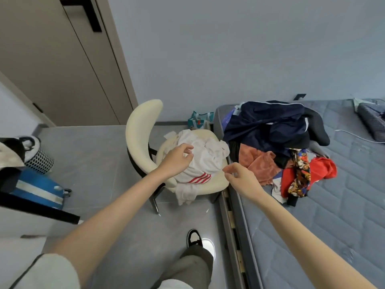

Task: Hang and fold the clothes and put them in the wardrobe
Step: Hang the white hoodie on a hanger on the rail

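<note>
Nearest to the camera, a grey trouser leg (193, 265) and a black and white shoe (194, 238) stand on the shiny grey floor (125, 236), just beside the edge of the bed (333, 205). Both bare arms reach forward.

The left hand (177, 160) is above a crumpled white garment (206, 155). Its fingers (188, 148) are loosely curled and hold nothing that I can see. I cannot tell if they touch the cloth. The right hand (242, 180) is near the front right edge of the seat. Its thumb and first fingers are apart, with nothing between them.

The white garment has red stripes (200, 177) near its front. It lies in a heap on the seat of a cream chair (139, 130) with a curved back, and one part hangs over the front edge.

To the right, on the bare quilted mattress, is a pile of clothes: a dark blue jacket (266, 122) on top, an orange piece (256, 163), a red piece (320, 167) and a colourful patterned one (300, 174).

At the left edge stands a blue suitcase (37, 188). Behind the chair is a teal bag (200, 119) on the floor. Farthest, at the upper left, is a tall beige door (62, 69).
</note>
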A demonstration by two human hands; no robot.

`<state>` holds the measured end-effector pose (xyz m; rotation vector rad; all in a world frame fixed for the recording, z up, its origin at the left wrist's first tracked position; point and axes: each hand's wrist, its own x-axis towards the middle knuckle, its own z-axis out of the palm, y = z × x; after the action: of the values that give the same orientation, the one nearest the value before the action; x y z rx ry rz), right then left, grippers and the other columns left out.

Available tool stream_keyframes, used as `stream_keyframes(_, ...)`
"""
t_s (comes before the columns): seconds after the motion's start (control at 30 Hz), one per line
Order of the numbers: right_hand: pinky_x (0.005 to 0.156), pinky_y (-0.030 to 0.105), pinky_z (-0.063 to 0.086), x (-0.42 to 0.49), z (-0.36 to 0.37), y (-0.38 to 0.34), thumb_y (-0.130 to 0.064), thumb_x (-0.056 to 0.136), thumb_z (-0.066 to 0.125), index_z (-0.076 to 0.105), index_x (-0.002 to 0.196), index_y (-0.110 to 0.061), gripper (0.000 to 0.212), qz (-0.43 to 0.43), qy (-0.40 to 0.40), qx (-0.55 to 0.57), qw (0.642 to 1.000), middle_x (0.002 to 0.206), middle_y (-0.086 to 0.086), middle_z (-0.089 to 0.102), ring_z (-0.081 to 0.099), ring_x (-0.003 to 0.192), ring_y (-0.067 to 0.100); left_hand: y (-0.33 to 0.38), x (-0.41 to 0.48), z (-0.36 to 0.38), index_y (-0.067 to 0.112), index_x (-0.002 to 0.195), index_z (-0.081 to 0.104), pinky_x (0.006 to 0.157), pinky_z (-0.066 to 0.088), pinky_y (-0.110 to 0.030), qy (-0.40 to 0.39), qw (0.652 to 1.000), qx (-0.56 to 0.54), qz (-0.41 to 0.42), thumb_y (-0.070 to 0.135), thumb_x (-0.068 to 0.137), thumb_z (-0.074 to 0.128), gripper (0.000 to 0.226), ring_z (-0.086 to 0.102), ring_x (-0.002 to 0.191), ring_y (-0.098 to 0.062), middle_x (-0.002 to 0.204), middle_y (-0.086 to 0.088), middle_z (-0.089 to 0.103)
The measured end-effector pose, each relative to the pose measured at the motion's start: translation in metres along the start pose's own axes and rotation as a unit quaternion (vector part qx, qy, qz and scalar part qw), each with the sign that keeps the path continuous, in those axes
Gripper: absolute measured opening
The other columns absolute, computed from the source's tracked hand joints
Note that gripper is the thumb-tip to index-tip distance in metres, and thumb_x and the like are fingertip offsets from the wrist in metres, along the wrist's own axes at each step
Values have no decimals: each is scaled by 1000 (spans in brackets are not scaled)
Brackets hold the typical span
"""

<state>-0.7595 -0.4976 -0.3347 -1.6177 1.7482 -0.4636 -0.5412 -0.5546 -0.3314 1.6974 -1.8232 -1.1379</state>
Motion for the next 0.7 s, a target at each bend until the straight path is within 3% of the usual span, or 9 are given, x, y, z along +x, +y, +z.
stream_keyframes(0.13, 78, 19, 36, 41, -14, 22, -16, 95, 51, 61, 115, -13, 22, 31, -39, -23, 999, 114, -3, 63, 54, 96, 9, -12, 57, 23, 15, 131, 50, 91, 38, -23, -21, 998, -19, -52, 21, 97, 48, 35, 54, 114, -19, 127, -3, 57)
stream_keyframes(0.3, 68, 16, 36, 94, -17, 44, -15, 95, 50, 60, 113, -17, 21, 45, -74, -48, 995, 110, -7, 60, 55, 90, 9, -42, 111, 45, 14, 133, 48, 87, 35, -20, -28, 992, -22, -117, 22, 97, 48, 37, 53, 115, -19, 131, -6, 54)
stream_keyframes(0.47, 77, 20, 37, 152, 13, 61, -15, 94, 51, 59, 114, -17, 22, 51, -122, -46, 990, 115, -4, 60, 56, 91, 12, -82, 144, 75, 12, 137, 44, 98, 33, -24, -22, 980, -50, -194, 20, 96, 48, 41, 45, 126, -21, 140, -10, 44)
stream_keyframes(0.6, 75, 17, 33, 202, 55, 77, -14, 94, 51, 58, 118, -14, 26, 43, -156, -59, 985, 121, 2, 57, 56, 97, 16, -115, 164, 104, 16, 140, 40, 92, 33, -22, 35, 943, -158, -291, 19, 96, 47, 45, 45, 124, -21, 141, -9, 41)
stream_keyframes(0.7, 89, 21, 35, 235, 84, 94, -14, 92, 54, 52, 125, -12, 33, 51, -186, -84, 978, 127, 9, 51, 50, 114, 23, -138, 179, 123, 14, 142, 34, 102, 39, -33, 64, 907, -230, -348, 20, 94, 49, 50, 45, 122, -22, 139, -8, 42)
